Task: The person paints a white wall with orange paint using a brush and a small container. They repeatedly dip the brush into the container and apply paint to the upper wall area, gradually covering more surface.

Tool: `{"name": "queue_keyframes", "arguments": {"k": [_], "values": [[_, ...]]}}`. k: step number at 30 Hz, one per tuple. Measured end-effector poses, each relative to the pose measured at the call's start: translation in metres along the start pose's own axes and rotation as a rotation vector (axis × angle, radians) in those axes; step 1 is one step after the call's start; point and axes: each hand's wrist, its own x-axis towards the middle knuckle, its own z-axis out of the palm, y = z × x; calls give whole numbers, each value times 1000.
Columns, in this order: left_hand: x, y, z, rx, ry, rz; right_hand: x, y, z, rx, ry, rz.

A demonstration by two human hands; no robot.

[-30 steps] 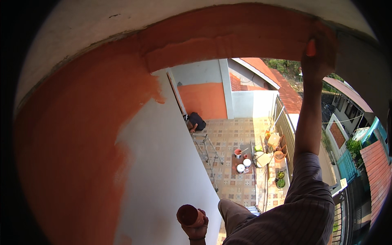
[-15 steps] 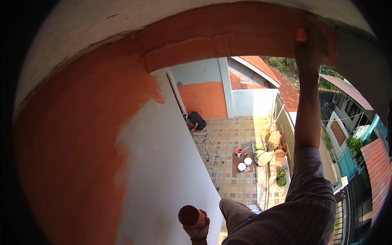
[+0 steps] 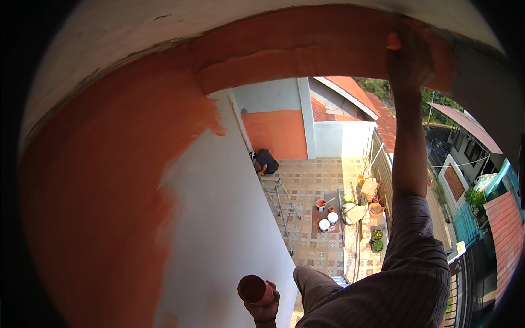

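Overhead, my right hand [image 3: 410, 60] is closed around a paintbrush [image 3: 394, 41], of which only the bright orange handle end shows; its bristles are hidden. That hand is up against the orange-painted beam [image 3: 262, 63], near where the orange meets a grey stretch [image 3: 476, 82]. Low in the picture, my left hand [image 3: 265, 309] grips a paint-smeared, reddish-brown cup [image 3: 260, 291], its round mouth facing up and dark inside. Beside it runs a wall [image 3: 213, 218], pale in the middle and orange to the left with a ragged paint edge.
Far below lies a tiled patio [image 3: 306, 180] with a metal stepladder [image 3: 281, 199], paint buckets [image 3: 332, 218] and potted plants [image 3: 377, 240]. Another person [image 3: 266, 162] crouches by the far wall. A fence and neighbouring roofs [image 3: 500, 229] stand at the right.
My right hand has slid a little to the left along the beam with the paintbrush. My left hand and the cup have stayed nearly in place.
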Motion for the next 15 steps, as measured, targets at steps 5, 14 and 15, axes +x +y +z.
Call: {"name": "queue_keyframes", "arguments": {"k": [5, 14, 15], "values": [[0, 0, -3, 0, -20, 7, 5, -6, 7, 128, -21, -8], [2, -3, -4, -18, -28, 2, 3, -38, -51, 176, -211, -106], [1, -3, -6, -16, -19, 6, 4, -33, -57, 196, -209, -112]]}}
